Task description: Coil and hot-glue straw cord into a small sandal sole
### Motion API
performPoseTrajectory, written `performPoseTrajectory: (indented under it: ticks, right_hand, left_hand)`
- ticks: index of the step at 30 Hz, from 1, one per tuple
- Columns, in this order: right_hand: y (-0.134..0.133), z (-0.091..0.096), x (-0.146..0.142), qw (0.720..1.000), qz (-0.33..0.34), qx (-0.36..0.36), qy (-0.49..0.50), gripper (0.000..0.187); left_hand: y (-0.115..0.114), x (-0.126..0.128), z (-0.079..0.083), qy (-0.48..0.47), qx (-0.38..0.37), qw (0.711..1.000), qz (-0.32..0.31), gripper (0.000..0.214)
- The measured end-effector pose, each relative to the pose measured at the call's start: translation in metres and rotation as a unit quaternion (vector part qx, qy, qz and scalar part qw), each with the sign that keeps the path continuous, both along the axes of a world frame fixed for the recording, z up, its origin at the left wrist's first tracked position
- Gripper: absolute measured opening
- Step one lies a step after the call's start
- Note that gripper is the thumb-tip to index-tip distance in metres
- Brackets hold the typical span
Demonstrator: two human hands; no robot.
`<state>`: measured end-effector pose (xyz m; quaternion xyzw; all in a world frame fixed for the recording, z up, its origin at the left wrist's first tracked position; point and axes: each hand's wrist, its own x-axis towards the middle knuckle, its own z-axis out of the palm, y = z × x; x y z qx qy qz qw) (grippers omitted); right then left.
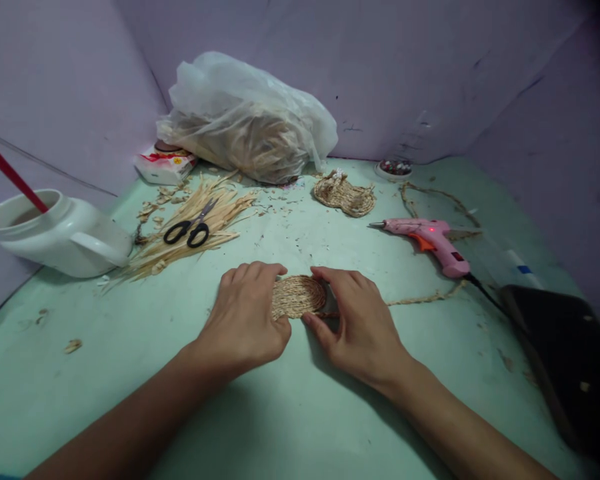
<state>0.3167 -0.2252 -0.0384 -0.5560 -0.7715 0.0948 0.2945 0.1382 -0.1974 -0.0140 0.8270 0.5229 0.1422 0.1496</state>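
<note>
two hands, the left hand (247, 313) and the right hand (357, 317), are clamped on opposite ends of a flat coiled mat (299, 298), in the middle of the tabletop (300, 413). the step seems to be shaping the coil; i judge that the next move calls for even pressure and a snug cord (420, 300). the mat is straw-coloured, ridged, rounded at its right end; the glue gun (433, 239) is smooth pink plastic.
</note>
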Motion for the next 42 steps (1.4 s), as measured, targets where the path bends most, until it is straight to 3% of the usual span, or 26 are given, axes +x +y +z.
performPoseTrajectory:
  ticks: [5,11,37,42]
  right_hand:
    - [0.0003,0.0012,-0.0011,1.0,0.0,0.005,0.0,0.052]
    - [-0.0005,0.0013,-0.0012,1.0,-0.008,-0.003,0.007,0.052]
    - [0.001,0.0023,-0.0032,1.0,-0.017,-0.01,0.012,0.051]
    - [0.0007,0.0016,-0.0024,1.0,-0.019,-0.009,0.016,0.05]
  left_hand:
    - [-0.001,0.0009,0.0021,0.004,-0.002,1.0,-0.016,0.02]
    - [-0.0014,0.0036,0.0017,-0.02,0.01,1.0,0.001,0.011]
    - [-0.0018,0.0046,0.0035,0.003,0.012,1.0,-0.004,0.007]
    - [-0.0038,0.001,0.001,-0.006,0.014,1.0,0.02,0.022]
